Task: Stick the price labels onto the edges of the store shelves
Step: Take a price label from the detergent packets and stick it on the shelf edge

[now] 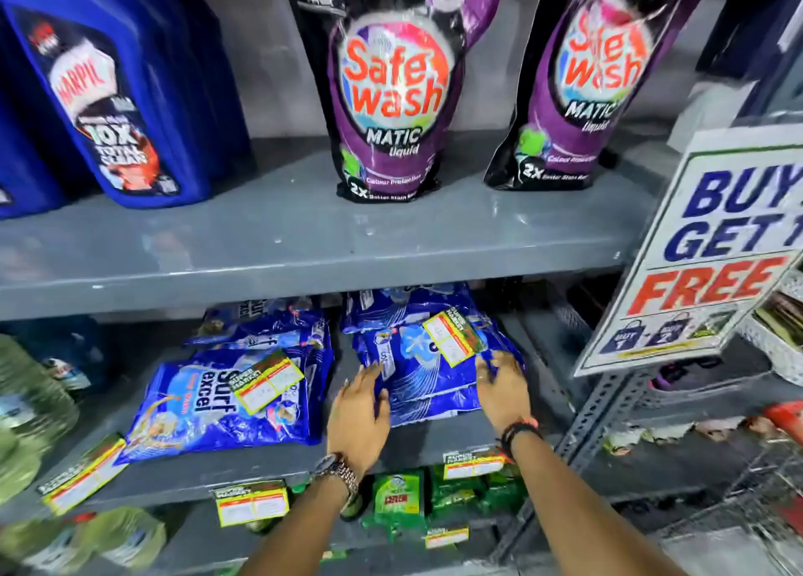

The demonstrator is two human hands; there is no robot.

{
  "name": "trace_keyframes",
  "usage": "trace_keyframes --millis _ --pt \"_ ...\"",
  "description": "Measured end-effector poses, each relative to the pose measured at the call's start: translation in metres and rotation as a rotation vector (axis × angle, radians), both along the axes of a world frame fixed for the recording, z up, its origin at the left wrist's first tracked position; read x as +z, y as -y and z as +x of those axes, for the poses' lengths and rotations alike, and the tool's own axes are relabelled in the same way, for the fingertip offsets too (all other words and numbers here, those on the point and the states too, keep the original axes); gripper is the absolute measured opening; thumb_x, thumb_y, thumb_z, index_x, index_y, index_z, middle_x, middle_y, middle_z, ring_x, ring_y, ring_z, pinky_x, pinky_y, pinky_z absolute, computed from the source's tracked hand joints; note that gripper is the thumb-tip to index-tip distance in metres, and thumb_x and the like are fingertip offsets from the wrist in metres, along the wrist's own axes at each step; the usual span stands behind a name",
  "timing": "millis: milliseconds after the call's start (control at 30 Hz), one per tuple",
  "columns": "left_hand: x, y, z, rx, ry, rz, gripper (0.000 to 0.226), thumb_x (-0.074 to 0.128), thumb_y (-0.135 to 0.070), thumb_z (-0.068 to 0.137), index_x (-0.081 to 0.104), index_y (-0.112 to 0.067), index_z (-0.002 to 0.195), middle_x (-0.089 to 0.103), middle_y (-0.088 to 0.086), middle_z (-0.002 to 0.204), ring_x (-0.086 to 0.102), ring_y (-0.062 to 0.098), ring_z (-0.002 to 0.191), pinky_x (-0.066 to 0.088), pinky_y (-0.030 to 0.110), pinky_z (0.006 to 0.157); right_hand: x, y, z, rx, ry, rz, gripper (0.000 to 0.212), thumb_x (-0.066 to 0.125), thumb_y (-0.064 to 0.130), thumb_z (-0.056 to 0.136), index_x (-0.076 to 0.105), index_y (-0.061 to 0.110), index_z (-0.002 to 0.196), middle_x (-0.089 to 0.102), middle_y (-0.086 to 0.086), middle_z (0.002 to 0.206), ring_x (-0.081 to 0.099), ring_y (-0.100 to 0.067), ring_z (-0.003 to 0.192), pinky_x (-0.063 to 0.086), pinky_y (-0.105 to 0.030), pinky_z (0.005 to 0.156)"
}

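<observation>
My left hand (358, 414) and my right hand (499, 391) grip the two sides of a stack of blue detergent packets (430, 384) on the middle shelf. A yellow-edged price label (454, 336) lies on top of that stack. A second loose label (268, 380) rests on the Surf Excel packets (217, 406) to the left. More price labels are stuck on the middle shelf's front edge: one at the left (82, 473), one below my left wrist (252, 501), one under my right wrist (473, 464). The upper shelf's front edge (304, 284) is bare grey metal.
Two purple Safe Wash pouches (391, 84) and a blue Harpic jug (108, 97) stand on the upper shelf. A tilted "Buy Get Free" sign (704, 249) hangs at the right. Green packets (399, 497) fill the lower shelf; a slotted upright (608, 406) bounds the right.
</observation>
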State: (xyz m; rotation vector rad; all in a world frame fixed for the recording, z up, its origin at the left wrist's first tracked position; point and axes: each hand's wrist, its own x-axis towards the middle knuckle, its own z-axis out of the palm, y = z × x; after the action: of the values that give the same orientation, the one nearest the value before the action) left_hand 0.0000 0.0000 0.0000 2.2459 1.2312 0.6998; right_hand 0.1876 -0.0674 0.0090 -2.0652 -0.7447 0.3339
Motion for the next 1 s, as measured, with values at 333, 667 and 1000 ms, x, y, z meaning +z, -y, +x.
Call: trace_keyframes --millis 333,667,1000 --pt "-0.013 -0.024 0.022 0.044 0.174 -0.396 0.037 0.047 -0.011 0.091 0.054 -0.014 0.127 0.061 0.005 0.129 0.062 0.022 0.109 0.047 0.027 0.095 -0.02 -0.054 0.048 -0.135 -0.692 0.088 0.026 0.064 0.017 0.083 0.063 -0.007 0.093 0.062 -0.02 0.084 0.065 -0.034 0.081 0.055 -0.045 0.069" --pt "-0.017 -0.032 0.025 0.028 0.182 -0.455 0.037 0.045 -0.006 0.092 0.055 -0.007 0.127 0.061 0.01 0.127 0.055 0.013 0.097 0.042 0.014 0.081 -0.037 -0.074 0.059 -0.178 -0.492 -0.032 0.021 0.074 0.023 0.074 0.063 0.007 0.065 0.073 -0.017 0.069 0.071 -0.028 0.059 0.06 -0.051 0.065" --pt "0.015 -0.038 0.007 0.108 0.535 -0.675 0.032 0.053 -0.017 0.091 0.057 -0.009 0.122 0.061 0.0 0.12 0.056 0.012 0.113 0.04 0.025 0.101 0.025 -0.025 0.018 0.079 -0.528 0.337 0.012 0.071 0.004 0.076 0.064 0.0 0.085 0.068 -0.018 0.089 0.066 -0.016 0.064 0.057 -0.018 0.052"
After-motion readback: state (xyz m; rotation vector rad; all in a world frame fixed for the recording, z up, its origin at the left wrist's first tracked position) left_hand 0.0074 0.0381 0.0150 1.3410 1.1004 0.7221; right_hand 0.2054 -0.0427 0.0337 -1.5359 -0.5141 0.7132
